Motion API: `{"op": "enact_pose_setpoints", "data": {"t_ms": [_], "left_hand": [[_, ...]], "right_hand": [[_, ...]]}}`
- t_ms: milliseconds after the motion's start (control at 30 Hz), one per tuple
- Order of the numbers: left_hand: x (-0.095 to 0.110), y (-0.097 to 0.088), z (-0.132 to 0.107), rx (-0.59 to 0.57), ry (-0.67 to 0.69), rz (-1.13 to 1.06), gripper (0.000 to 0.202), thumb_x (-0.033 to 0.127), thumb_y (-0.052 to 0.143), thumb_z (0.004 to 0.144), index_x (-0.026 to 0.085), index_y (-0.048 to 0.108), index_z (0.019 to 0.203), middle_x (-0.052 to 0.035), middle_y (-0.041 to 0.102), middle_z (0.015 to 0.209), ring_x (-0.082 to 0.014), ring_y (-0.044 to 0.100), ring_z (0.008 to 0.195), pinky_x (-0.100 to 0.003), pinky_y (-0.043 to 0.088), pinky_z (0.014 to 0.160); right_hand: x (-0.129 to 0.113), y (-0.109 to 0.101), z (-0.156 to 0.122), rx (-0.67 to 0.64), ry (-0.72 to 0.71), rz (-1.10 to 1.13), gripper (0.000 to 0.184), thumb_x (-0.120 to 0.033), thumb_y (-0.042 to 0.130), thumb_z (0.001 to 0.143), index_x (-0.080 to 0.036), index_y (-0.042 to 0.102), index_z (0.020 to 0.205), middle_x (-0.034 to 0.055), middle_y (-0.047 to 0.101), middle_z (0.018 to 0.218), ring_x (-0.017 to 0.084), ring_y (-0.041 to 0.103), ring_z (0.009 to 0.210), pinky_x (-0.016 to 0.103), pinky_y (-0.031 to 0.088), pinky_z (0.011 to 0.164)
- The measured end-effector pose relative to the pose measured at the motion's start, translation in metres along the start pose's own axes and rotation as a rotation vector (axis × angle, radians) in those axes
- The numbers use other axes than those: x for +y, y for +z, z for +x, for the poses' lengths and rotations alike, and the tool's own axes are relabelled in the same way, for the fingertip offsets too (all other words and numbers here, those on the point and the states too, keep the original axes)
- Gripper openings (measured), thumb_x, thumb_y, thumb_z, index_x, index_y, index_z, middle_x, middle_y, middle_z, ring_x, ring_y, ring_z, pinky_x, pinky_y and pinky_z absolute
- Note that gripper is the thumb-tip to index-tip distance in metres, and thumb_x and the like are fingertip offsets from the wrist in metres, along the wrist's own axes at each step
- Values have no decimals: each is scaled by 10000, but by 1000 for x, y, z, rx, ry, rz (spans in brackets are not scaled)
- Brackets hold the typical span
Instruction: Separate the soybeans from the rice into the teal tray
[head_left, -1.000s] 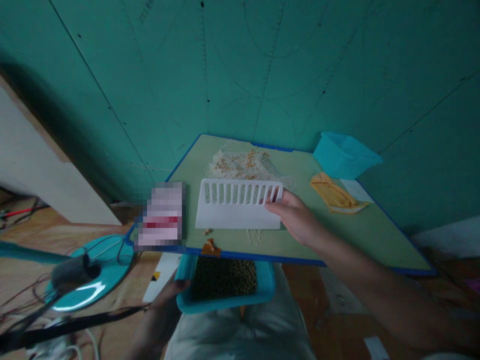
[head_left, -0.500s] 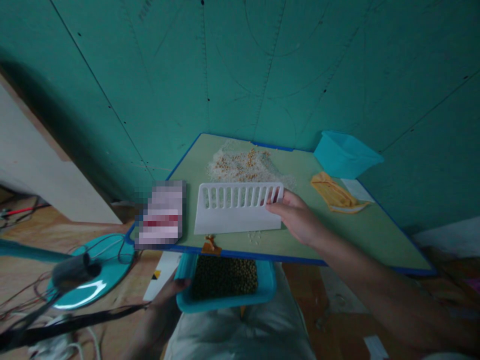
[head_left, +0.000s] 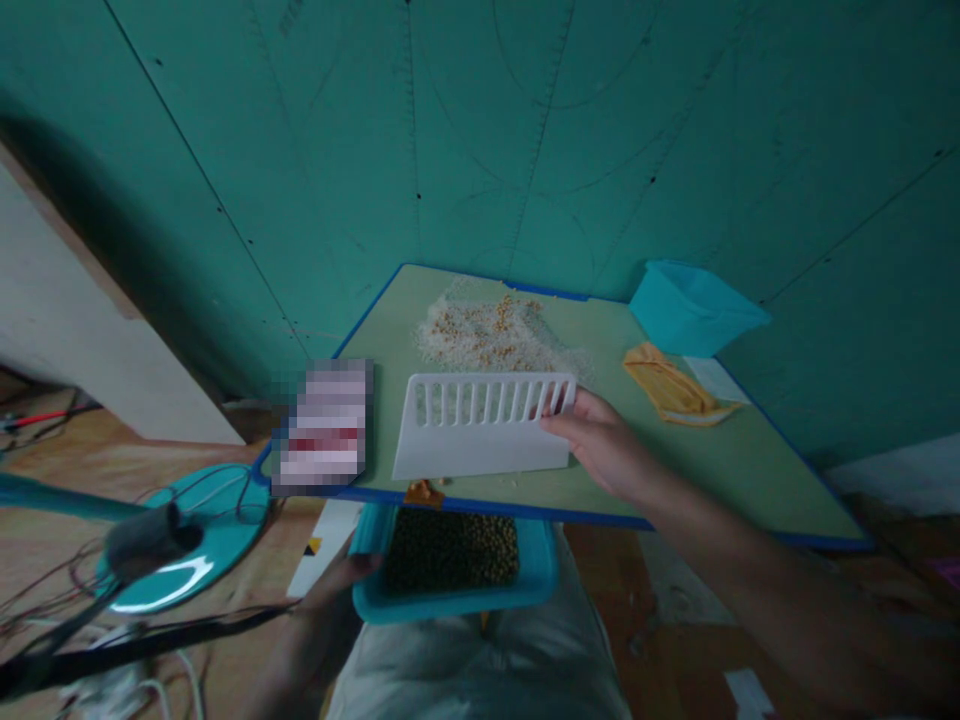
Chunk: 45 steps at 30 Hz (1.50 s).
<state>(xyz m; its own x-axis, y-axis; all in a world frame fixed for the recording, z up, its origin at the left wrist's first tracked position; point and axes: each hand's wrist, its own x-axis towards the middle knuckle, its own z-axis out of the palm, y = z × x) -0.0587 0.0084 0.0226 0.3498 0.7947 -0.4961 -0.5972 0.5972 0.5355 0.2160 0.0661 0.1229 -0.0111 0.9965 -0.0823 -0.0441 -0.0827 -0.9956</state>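
My right hand (head_left: 600,435) grips the right end of a white slotted plastic divider (head_left: 484,450), fingers behind it and thumb in front. The divider stands tilted on the table, its plain lower edge close to the table's front rim. Behind it lies a spread of white grains mixed with tan beans (head_left: 487,330). My left hand (head_left: 352,580) is closed on the left wall of a blue tub (head_left: 457,607), which sits at my lap under the table edge. Dark green and tan beans (head_left: 450,555) fill the tub.
On the table (head_left: 720,480) stand a teal fabric bin (head_left: 690,305) and a folded yellow cloth (head_left: 675,385) at right, with a blurred packet (head_left: 326,425) at left. Brown tape (head_left: 424,494) sticks to the front edge. A turquoise round base (head_left: 187,560) and cables are at left.
My right hand has drawn the divider slightly toward me and to the right. A few loose bits now lie between its lower edge and the table's rim. The tub has hardly moved.
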Motion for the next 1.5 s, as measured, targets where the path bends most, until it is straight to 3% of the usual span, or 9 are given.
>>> {"op": "enact_pose_setpoints", "data": {"t_ms": [233, 433, 633, 833, 967, 1133, 1367, 1500], "left_hand": [[1, 3, 0, 68, 4, 54, 447, 184, 730, 674, 267, 726, 1114, -30, 805, 1051, -364, 642, 1116, -447, 487, 977], [-1, 3, 0, 27, 11, -2, 332, 144, 672, 699, 260, 774, 992, -16, 826, 967, -333, 699, 1025, -418, 520, 930], [-1, 4, -1, 20, 6, 4, 306, 155, 680, 704, 259, 781, 974, -23, 818, 1006, -333, 687, 1048, -398, 519, 932], [-4, 3, 3, 22, -22, 10, 529, 153, 668, 718, 264, 647, 1235, -30, 798, 1080, -340, 683, 1054, -431, 501, 957], [-7, 3, 5, -22, 8, 6, 553, 161, 644, 721, 254, 622, 1266, -44, 766, 1160, -359, 640, 1121, -457, 480, 980], [-5, 6, 2, 12, -31, 51, 477, 171, 640, 737, 250, 669, 1206, -39, 794, 1090, -350, 669, 1077, -457, 484, 977], [-4, 5, 2, 1, -53, 45, 581, 172, 639, 727, 273, 592, 1297, -43, 799, 1070, -355, 704, 1006, -470, 509, 941], [-5, 7, 4, -9, -7, 31, 581, 159, 629, 736, 256, 584, 1307, -42, 800, 1069, -350, 662, 1090, -450, 494, 961]], "right_hand": [[5, -5, -15, 13, 55, 42, 144, -254, 659, 607, -235, 575, 723, -19, 619, 735, 171, 556, 709, 320, 413, 700], [7, -16, -30, 20, 49, -27, 112, -267, 678, 660, -235, 606, 740, -25, 600, 697, 164, 540, 681, 320, 405, 692], [-18, -30, -27, 251, -88, 46, 152, -225, 660, 604, -247, 583, 733, 5, 654, 745, 229, 613, 797, 405, 448, 782], [-27, -52, -17, 412, -193, 57, 166, -181, 661, 582, -245, 563, 701, -6, 685, 774, 236, 642, 864, 404, 471, 827], [-17, -55, -13, 408, -187, 15, 176, -209, 672, 574, -235, 572, 716, -11, 689, 785, 220, 634, 825, 371, 471, 778], [-6, -53, -5, 368, -197, -31, 144, -211, 664, 609, -228, 592, 733, -18, 668, 787, 188, 598, 776, 336, 449, 755], [-13, -47, -8, 341, -102, 6, 217, -232, 673, 545, -222, 594, 747, -40, 634, 678, 159, 561, 654, 296, 427, 645], [-15, -45, -12, 344, -92, -2, 222, -237, 670, 529, -219, 593, 736, -29, 655, 684, 163, 570, 649, 296, 425, 636]]}}
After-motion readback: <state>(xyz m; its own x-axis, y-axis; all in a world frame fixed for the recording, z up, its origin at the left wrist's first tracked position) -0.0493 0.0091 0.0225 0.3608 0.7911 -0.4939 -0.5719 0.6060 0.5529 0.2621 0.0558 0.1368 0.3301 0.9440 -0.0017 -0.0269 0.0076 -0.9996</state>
